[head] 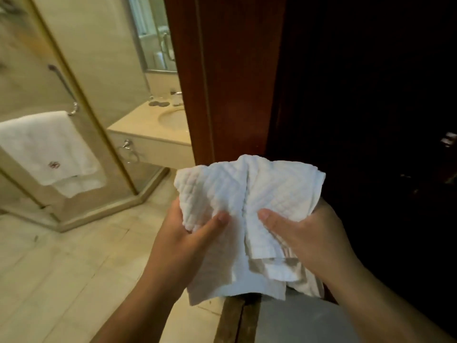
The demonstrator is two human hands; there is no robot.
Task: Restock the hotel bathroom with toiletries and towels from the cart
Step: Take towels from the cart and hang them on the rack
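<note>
A small white waffle-weave towel (249,191) is bunched up in front of me at the bathroom doorway. My left hand (188,241) grips its left side, thumb on top. My right hand (309,236) holds the right side, thumb pressed across the cloth. The towel's lower edges hang loose below both hands. Another white towel with a small emblem (47,147) hangs on the shower door bar at the left.
A glass shower enclosure with a gold frame (103,125) stands at the left. The beige vanity counter (138,127) with a sink (173,118) and a towel ring lies ahead. A dark wooden door frame (222,82) rises at centre; the room at right is dark.
</note>
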